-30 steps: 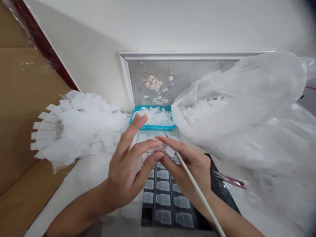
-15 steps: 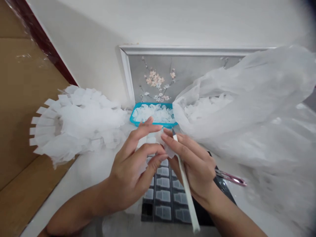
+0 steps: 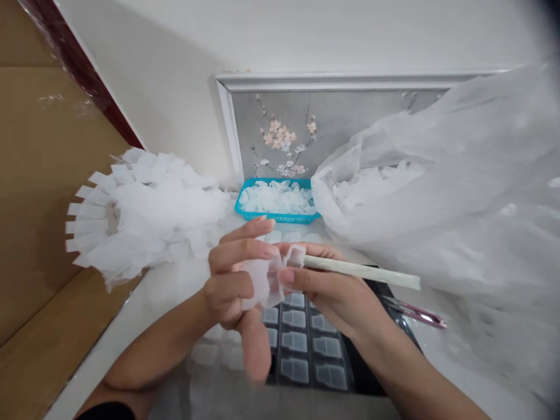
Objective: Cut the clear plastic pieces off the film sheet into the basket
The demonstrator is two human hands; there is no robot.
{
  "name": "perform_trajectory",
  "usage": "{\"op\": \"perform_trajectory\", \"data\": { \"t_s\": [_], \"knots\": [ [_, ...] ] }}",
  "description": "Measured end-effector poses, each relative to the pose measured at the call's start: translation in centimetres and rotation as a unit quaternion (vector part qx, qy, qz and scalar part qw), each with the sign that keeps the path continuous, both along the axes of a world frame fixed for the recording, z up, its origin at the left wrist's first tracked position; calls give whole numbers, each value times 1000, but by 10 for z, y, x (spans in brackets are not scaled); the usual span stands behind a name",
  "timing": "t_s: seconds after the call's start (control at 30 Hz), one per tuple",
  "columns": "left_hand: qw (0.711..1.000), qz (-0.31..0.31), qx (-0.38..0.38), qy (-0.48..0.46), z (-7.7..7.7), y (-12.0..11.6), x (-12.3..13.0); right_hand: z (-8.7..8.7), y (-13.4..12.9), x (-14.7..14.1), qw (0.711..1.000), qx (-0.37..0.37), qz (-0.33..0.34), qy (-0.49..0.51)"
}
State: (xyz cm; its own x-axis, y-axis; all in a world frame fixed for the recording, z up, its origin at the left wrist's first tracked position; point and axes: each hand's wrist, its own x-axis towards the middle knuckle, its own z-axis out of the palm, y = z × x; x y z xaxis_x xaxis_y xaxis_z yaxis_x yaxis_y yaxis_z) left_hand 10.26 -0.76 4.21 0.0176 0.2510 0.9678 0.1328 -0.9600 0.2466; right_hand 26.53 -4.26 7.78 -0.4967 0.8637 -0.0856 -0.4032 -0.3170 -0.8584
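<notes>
Between my two hands is a small translucent white plastic piece, bent and folded in places. My left hand is closed on its left side, the thumb pointing down. On the right side, my right hand pinches it with the thumb in front. A slim white-handled tool lies across my right hand, its handle pointing right. The tool's tip is hidden behind the plastic. Under my hands, a black tray carries rows of translucent plastic pieces, partly covered by my hands.
A blue basket of white plastic bits stands against a framed flower picture. A heap of white strips lies left, beside cardboard. At right are a large clear bag and thread snips.
The tool has swung from pointing down toward me to pointing right, its tip now hidden. My left hand has turned and curled round the plastic piece. The view has shifted slightly.
</notes>
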Motion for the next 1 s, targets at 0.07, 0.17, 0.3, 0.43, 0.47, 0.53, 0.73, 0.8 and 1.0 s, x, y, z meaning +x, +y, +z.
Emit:
{"op": "perform_trajectory", "data": {
  "t_s": [0.07, 0.17, 0.3, 0.43, 0.47, 0.53, 0.73, 0.8, 1.0],
  "knots": [
    [994, -51, 87, 31, 6, -2, 3, 2, 1, 2, 1000, 17, -6, 8],
    [989, -111, 11, 96, 17, -7, 6, 5, 4, 6, 997, 47, -50, 19],
    [977, -152, -79, 124, 19, -13, 8, 7, 6, 8, 992, 59, -106, 24],
    [968, -173, -154, 94, 16, -19, 9, 8, 4, 9, 988, 69, -135, 21],
    [962, -182, -185, 81, 16, -22, 9, 8, 3, 9, 987, 75, -140, 23],
    [945, -200, -253, 57, 20, -26, 9, 9, 2, 10, 985, 84, -150, 21],
    [955, -173, -230, -72, 27, -34, 16, 9, -3, 7, 981, 63, -180, 23],
    [975, -137, -149, -91, 21, -32, 22, 6, -5, 3, 991, 28, -125, 31],
    [996, -75, -27, -39, -2, -11, 30, 3, -7, -3, 995, -40, -53, 75]
  ]
}}
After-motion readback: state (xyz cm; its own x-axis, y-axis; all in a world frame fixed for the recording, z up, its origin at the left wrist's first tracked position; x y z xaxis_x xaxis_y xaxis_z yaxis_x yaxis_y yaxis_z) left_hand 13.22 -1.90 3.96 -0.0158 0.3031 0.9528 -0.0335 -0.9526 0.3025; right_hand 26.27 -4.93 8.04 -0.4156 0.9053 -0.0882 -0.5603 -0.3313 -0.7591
